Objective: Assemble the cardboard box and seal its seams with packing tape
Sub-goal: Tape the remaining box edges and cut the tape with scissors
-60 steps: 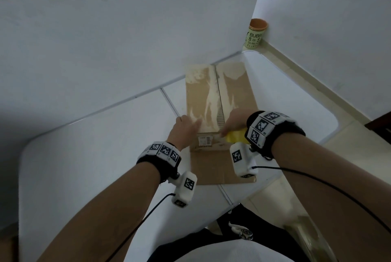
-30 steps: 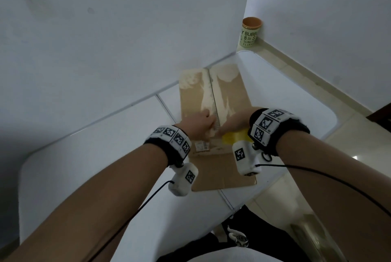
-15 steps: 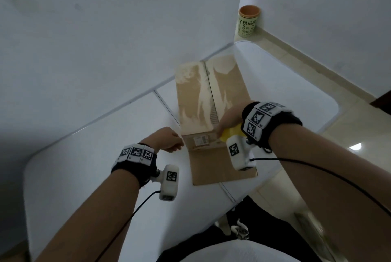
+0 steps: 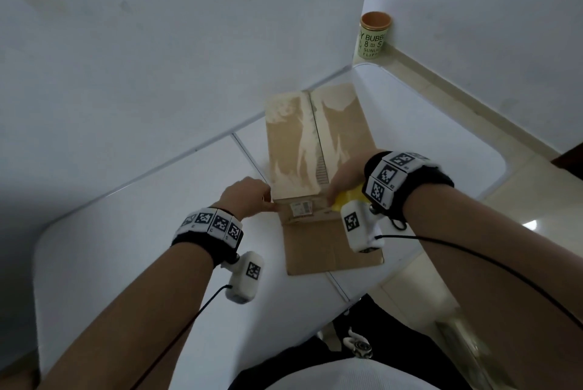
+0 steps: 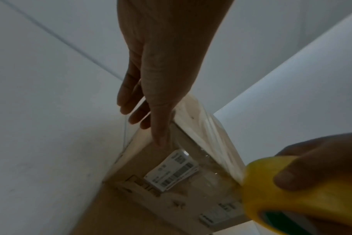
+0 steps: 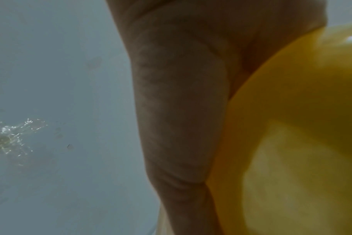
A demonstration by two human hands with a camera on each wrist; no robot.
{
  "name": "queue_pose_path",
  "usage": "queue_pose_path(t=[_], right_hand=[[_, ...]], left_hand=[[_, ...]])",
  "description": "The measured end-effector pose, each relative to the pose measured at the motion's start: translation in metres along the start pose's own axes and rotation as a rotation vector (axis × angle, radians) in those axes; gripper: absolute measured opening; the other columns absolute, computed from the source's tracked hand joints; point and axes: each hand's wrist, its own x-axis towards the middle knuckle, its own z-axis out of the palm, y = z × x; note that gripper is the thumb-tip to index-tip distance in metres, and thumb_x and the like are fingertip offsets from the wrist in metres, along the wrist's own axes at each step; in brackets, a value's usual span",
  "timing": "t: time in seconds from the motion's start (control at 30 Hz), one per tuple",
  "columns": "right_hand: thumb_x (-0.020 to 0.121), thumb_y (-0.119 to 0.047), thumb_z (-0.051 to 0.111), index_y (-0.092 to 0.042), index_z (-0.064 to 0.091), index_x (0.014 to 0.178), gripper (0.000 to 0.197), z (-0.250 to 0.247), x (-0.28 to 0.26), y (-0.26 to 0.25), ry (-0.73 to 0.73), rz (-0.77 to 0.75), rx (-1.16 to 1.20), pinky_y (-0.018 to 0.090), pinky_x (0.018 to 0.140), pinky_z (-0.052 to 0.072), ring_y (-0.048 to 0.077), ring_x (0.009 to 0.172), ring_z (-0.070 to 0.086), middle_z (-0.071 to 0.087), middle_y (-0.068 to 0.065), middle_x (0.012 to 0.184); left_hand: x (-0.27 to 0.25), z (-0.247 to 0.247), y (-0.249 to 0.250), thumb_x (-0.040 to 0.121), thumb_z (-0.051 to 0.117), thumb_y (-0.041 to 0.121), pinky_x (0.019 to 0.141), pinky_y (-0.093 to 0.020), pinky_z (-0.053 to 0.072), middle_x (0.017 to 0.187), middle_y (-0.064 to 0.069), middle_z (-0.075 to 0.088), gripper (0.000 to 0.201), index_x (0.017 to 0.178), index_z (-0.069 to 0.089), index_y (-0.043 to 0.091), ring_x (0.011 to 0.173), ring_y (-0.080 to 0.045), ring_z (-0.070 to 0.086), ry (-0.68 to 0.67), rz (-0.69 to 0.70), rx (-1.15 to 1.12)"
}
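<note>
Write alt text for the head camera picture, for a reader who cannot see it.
Seen from above, a person's two hands work on a cardboard box on a white table: the left hand touches its near left corner, and the right hand holds a yellow roll of tape against its near right edge. A labelled can stands in the far corner.

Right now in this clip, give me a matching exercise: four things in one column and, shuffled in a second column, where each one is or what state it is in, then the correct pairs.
Things:
1. cardboard box
2. yellow tape roll
3. paper cup
4. left hand

Places or states:
A. on the floor in the corner of the walls
B. gripped in the right hand
C. on the white table, top flaps closed
D. thumb on the box's near face, fingers down its left side

Pairs: 1-C, 2-B, 3-A, 4-D
</note>
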Motion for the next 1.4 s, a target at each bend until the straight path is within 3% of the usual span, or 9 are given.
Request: queue_pose_path(t=[0.23,0.4,0.53,0.67,0.87,0.97,1.07,1.27,1.4], right_hand=[[0.094,-0.036,0.055,-0.004,0.038,0.142,0.060,-0.002,-0.001,0.000,0.007,0.004,-0.013,0.033,0.099,0.039,0.028,0.132,0.040,0.038,0.012,0.148],[0.091,-0.039,0.059,-0.007,0.038,0.143,0.065,-0.002,-0.001,0.001,0.019,0.000,-0.008,0.035,0.100,0.039,0.028,0.133,0.040,0.038,0.011,0.148],[0.091,-0.039,0.060,-0.007,0.040,0.141,0.063,-0.003,0.000,0.005,0.017,0.017,0.022,0.034,0.098,0.040,0.029,0.128,0.044,0.041,0.013,0.145],[0.091,-0.040,0.060,-0.005,0.037,0.140,0.065,-0.007,-0.001,0.018,-0.077,0.045,0.114,0.032,0.088,0.037,0.030,0.122,0.045,0.044,0.015,0.138],[0.083,-0.046,0.068,-0.006,0.039,0.140,0.075,-0.003,0.010,0.039,-0.086,0.065,0.001,0.037,0.090,0.041,0.032,0.124,0.046,0.044,0.013,0.141],[0.079,-0.060,0.065,-0.010,0.059,0.111,0.060,-0.002,0.008,0.045,0.027,-0.005,-0.142,0.036,0.084,0.044,0.025,0.098,0.053,0.058,0.006,0.112],[0.077,-0.063,0.064,-0.012,0.055,0.083,0.052,0.002,0.009,0.045,0.061,-0.031,-0.221,0.035,0.077,0.044,0.024,0.085,0.053,0.058,0.003,0.088],[0.084,-0.047,0.066,-0.009,0.061,0.093,0.039,0.006,0.009,0.083,0.165,0.022,-0.157,0.035,0.075,0.045,0.021,0.071,0.051,0.053,0.002,0.075],[0.081,-0.055,0.066,-0.006,0.058,0.081,0.050,0.007,0.009,0.114,0.372,0.107,-0.066,0.032,0.062,0.046,0.020,0.058,0.050,0.052,0.003,0.064]], left_hand=[[0.000,0.003,0.014,0.084,0.059,0.048,0.066,-0.032,0.052,0.078,0.002,0.059,0.029,0.079,0.055,0.020,0.075,-0.020,0.063,-0.021,0.008,-0.010],[-0.007,-0.009,0.016,0.089,0.054,0.015,0.081,-0.037,0.050,0.113,-0.008,0.059,0.026,0.115,0.052,0.013,0.100,-0.029,0.061,0.032,-0.077,0.128],[-0.003,-0.049,0.046,0.088,0.058,0.023,0.075,-0.037,0.049,0.107,-0.005,0.053,0.026,0.112,0.051,0.014,0.093,-0.025,0.056,0.235,0.114,0.094],[0.016,-0.044,0.089,0.081,0.070,0.032,0.075,-0.036,0.049,0.109,-0.004,0.047,0.041,0.109,0.047,0.014,0.085,-0.021,0.052,0.018,0.356,0.171],[0.036,-0.038,0.106,0.076,0.072,0.030,0.077,-0.043,0.052,0.110,-0.005,0.040,0.050,0.111,0.038,0.018,0.087,-0.025,0.050,-0.022,0.315,0.212],[0.040,-0.039,0.110,0.075,0.075,0.029,0.079,-0.043,0.051,0.111,-0.006,0.042,0.050,0.108,0.038,0.020,0.091,-0.026,0.052,-0.064,0.274,0.215],[0.039,-0.043,0.115,0.074,0.078,0.028,0.079,-0.042,0.049,0.114,-0.008,0.042,0.056,0.112,0.039,0.017,0.097,-0.029,0.053,-0.094,0.256,0.266],[0.035,-0.043,0.118,0.072,0.081,0.033,0.087,-0.043,0.051,0.121,-0.011,0.043,0.068,0.122,0.040,0.011,0.101,-0.030,0.055,-0.109,0.241,0.333],[0.034,-0.045,0.122,0.074,0.079,0.035,0.090,-0.043,0.050,0.123,-0.012,0.042,0.078,0.133,0.036,0.010,0.104,-0.031,0.054,-0.118,0.233,0.338]])
